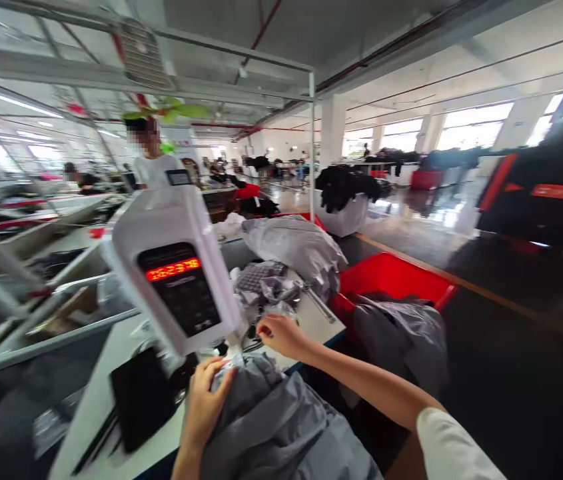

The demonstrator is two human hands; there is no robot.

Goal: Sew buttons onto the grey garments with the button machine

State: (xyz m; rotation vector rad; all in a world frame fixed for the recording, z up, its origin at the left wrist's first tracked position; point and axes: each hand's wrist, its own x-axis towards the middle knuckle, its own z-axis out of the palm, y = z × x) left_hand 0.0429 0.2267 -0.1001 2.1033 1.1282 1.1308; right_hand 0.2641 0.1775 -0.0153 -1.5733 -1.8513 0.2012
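A white sewing machine (pixel 126 227) with a red lit digital display stands in front of me. Grey fabric (pixel 281 427) lies bunched beneath its needle end and hangs over the near table edge. My left hand (pixel 206 393) grips this fabric close to the needle area, thumb and fingers closed on its edge. Just right of the machine head, my right hand (pixel 281 333) is raised with curled, closed fingers. Whatever it may hold is too small to make out. Beyond it sit small clear plastic-looking items (pixel 281 290) on the white table (pixel 318 317).
A black flat piece (pixel 144 400) lies on the table at left. Behind is a large grey bundle (pixel 296 247). On the right, a red bin (pixel 391 273) holds more grey fabric (pixel 401 333). Across the machine is another person (pixel 156 167) in a white shirt.
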